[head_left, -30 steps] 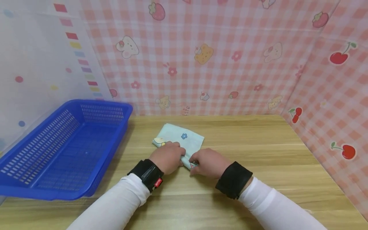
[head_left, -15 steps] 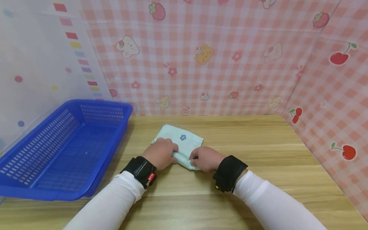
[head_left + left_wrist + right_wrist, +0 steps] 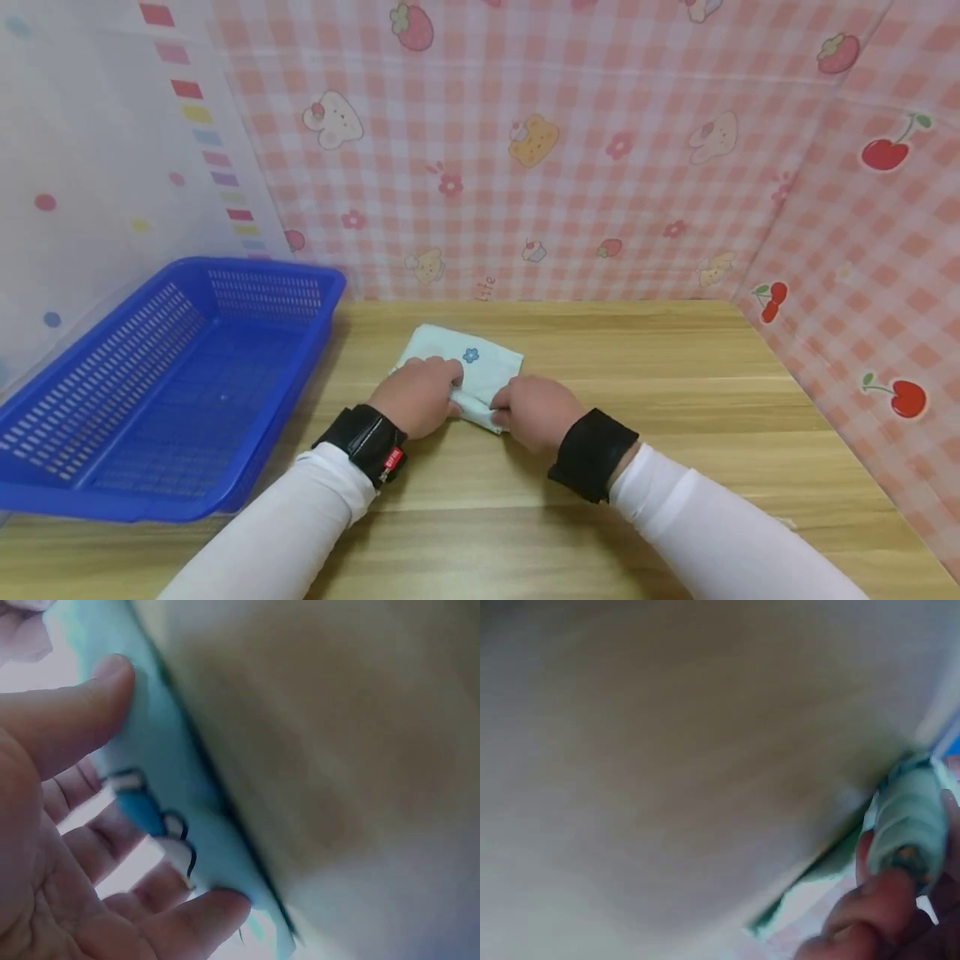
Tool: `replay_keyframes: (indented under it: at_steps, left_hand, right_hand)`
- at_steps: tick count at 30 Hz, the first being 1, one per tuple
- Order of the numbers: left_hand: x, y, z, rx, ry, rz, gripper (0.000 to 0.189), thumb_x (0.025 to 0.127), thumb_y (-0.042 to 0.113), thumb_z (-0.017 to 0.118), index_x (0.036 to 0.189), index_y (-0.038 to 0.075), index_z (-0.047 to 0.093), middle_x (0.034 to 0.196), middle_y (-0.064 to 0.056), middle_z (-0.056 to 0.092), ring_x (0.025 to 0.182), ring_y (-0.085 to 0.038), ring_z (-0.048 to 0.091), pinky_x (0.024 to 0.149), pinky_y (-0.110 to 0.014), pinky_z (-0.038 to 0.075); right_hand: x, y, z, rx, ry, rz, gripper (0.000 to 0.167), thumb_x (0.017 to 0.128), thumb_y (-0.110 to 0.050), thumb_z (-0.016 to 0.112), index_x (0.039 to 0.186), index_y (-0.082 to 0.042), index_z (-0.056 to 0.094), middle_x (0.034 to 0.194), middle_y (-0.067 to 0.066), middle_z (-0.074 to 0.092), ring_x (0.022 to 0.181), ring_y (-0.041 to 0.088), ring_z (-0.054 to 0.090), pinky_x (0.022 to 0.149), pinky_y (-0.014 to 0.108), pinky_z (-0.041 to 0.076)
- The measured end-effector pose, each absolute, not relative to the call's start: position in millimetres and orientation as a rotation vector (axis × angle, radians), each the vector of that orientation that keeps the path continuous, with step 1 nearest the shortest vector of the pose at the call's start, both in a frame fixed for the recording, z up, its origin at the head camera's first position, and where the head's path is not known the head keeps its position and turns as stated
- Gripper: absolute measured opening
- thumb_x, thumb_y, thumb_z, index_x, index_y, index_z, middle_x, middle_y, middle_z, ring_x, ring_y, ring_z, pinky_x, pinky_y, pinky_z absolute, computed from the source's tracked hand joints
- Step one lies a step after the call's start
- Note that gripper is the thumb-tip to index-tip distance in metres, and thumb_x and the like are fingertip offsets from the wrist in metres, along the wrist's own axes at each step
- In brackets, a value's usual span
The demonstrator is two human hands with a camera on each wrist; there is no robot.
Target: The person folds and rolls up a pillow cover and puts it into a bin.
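Observation:
A pale mint-green cloth (image 3: 442,343) with a small blue flower print lies on the wooden table, its near edge rolled up. My left hand (image 3: 420,396) grips the left part of that roll; the left wrist view shows the thumb on the cloth (image 3: 169,742), fingers curled behind it, and a blue and white print. At the roll's right end, my right hand (image 3: 542,411) holds the cloth between thumb and fingers. The right wrist view shows the rolled end (image 3: 909,817) as a thick tube, with a loose flap beside it. Both hands cover parts of the near edge.
A blue plastic basket (image 3: 318,358) with slotted walls stands at the left of the table (image 3: 637,350). Pink checked sheeting (image 3: 600,200) hangs behind and along the right side. White dotted sheeting (image 3: 97,142) covers the back left.
My left hand has shifted left along the near edge and slightly away from me. My right hand has moved slightly forward. The cloth has slid a little left, its near edge rolled further in.

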State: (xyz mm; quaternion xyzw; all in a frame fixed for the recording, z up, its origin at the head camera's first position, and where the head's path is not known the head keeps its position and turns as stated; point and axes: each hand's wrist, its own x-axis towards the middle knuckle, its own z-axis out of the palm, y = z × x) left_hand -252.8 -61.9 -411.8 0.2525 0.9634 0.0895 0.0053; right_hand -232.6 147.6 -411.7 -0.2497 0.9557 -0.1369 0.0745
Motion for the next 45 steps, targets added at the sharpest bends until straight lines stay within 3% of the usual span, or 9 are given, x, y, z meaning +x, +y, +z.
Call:
replay_keyframes:
  at_steps: [8,14,17,19,25,32,35,39,45]
  left_hand:
    - [-255,-67,-412,0.719,2.966,0.385,0.015,0.099,0.031,0.074,0.104,0.017,0.076,0.098,0.000,0.071,0.091,-0.018,0.064,0.086,-0.040,0.055]
    - [-259,-64,-412,0.608,2.981,0.381,0.017,0.101,0.032,0.070,0.105,0.016,0.076,0.100,-0.003,0.074,0.091,-0.022,0.069,0.085,-0.043,0.056]
    - [-259,-67,-411,0.604,2.986,0.373,0.018,0.100,0.032,0.072,0.107,0.015,0.075,0.102,-0.003,0.074,0.092,-0.022,0.069,0.084,-0.043,0.057]
    - [-258,-70,-409,0.623,3.001,0.356,0.021,0.096,0.029,0.077,0.110,0.015,0.073,0.105,-0.004,0.073,0.093,-0.022,0.068,0.084,-0.042,0.057]
    - [-256,-79,-411,0.784,3.057,0.274,0.023,0.089,0.019,0.084,0.108,0.015,0.071,0.106,-0.004,0.071,0.094,-0.021,0.069,0.084,-0.042,0.058]
    - [-263,-80,-418,0.737,3.026,0.328,0.013,0.094,0.023,0.079,0.104,0.016,0.072,0.104,-0.002,0.076,0.099,-0.021,0.071,0.089,-0.043,0.058]
    - [-268,-79,-418,0.703,3.006,0.343,0.011,0.097,0.022,0.075,0.105,0.016,0.071,0.103,-0.002,0.076,0.098,-0.021,0.071,0.088,-0.042,0.057]
    - [-275,-78,-416,0.642,2.974,0.416,0.008,0.100,0.021,0.071,0.102,0.014,0.068,0.096,-0.001,0.073,0.087,-0.020,0.066,0.080,-0.040,0.055]
    - [-271,-77,-414,0.625,2.972,0.381,0.011,0.098,0.020,0.074,0.105,0.013,0.068,0.097,-0.002,0.070,0.083,-0.019,0.063,0.076,-0.038,0.053]
  right_hand:
    - [-244,150,-411,-0.458,2.791,-0.550,0.015,0.104,-0.022,0.065,0.100,-0.011,0.074,0.085,0.003,0.068,0.070,0.015,0.056,0.070,0.031,0.048]
    - [-226,135,-409,-0.686,3.058,-0.124,0.031,0.089,-0.029,0.084,0.113,-0.012,0.076,0.094,0.008,0.067,0.078,0.021,0.059,0.070,0.039,0.055]
    - [-228,133,-412,-0.785,3.089,-0.020,0.020,0.092,-0.026,0.082,0.109,-0.015,0.080,0.090,0.006,0.067,0.077,0.023,0.060,0.069,0.040,0.054]
    - [-234,134,-414,-0.785,3.075,-0.041,0.014,0.096,-0.022,0.077,0.108,-0.016,0.081,0.092,0.006,0.070,0.079,0.024,0.063,0.072,0.041,0.056]
    - [-253,140,-412,-0.639,2.898,-0.215,0.027,0.104,-0.022,0.066,0.127,-0.013,0.076,0.119,0.005,0.076,0.102,0.021,0.070,0.096,0.041,0.057]
    - [-267,143,-411,-0.498,2.798,-0.377,0.020,0.108,-0.026,0.059,0.105,-0.010,0.070,0.086,0.003,0.064,0.081,0.020,0.056,0.083,0.036,0.047]
    - [-268,142,-415,-0.458,2.907,-0.381,0.022,0.105,-0.030,0.064,0.110,-0.010,0.068,0.097,0.007,0.067,0.088,0.023,0.061,0.085,0.038,0.051]
    - [-267,140,-420,-0.565,3.039,-0.294,0.042,0.096,-0.031,0.078,0.132,-0.012,0.070,0.123,0.014,0.067,0.106,0.032,0.064,0.096,0.047,0.052]
    - [-272,143,-421,-0.715,2.995,-0.296,0.031,0.098,-0.024,0.075,0.128,-0.015,0.077,0.120,0.010,0.074,0.112,0.028,0.069,0.100,0.044,0.055]
